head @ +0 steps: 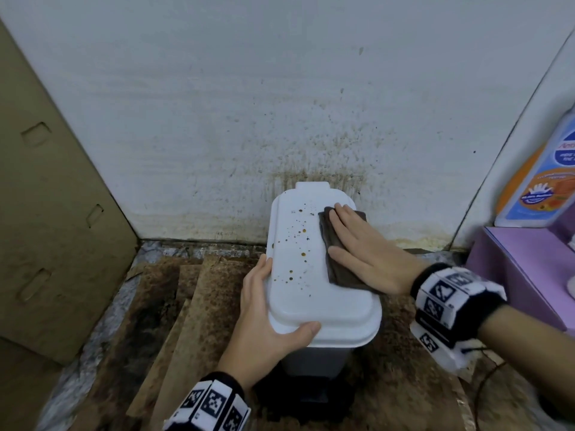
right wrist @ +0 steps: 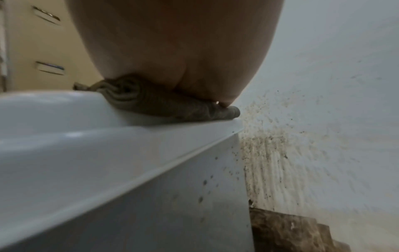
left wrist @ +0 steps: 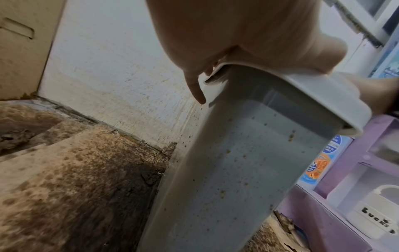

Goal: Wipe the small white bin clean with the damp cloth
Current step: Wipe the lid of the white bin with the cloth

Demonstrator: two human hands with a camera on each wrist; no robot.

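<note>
Head view is showing me the bin (head: 320, 293) standing on stained cardboard (head: 193, 293) against the wall (head: 280, 88), and I am judging the lid wipe as barely begun: brown spots (head: 300, 244) are still dotting the lid from its centre out toward nine o'clock. I am pressing the cloth (head: 337, 259), folded and dark, flat against the lid's three o'clock side with my right hand (head: 367, 250), fingers lying straight and together, pointing toward eleven o'clock. My left hand (head: 267, 312) is bracing the lid's corner at seven o'clock, thumb lying on top and fingers wrapping the edge, clamped there. The next move, I reckon, is calling for a firm sweep of the cloth toward nine o'clock across the spots while the left hand is keeping the bin from sliding. Left wrist view is showing specks down the bin's side too, so the walls are waiting their turn.
</note>
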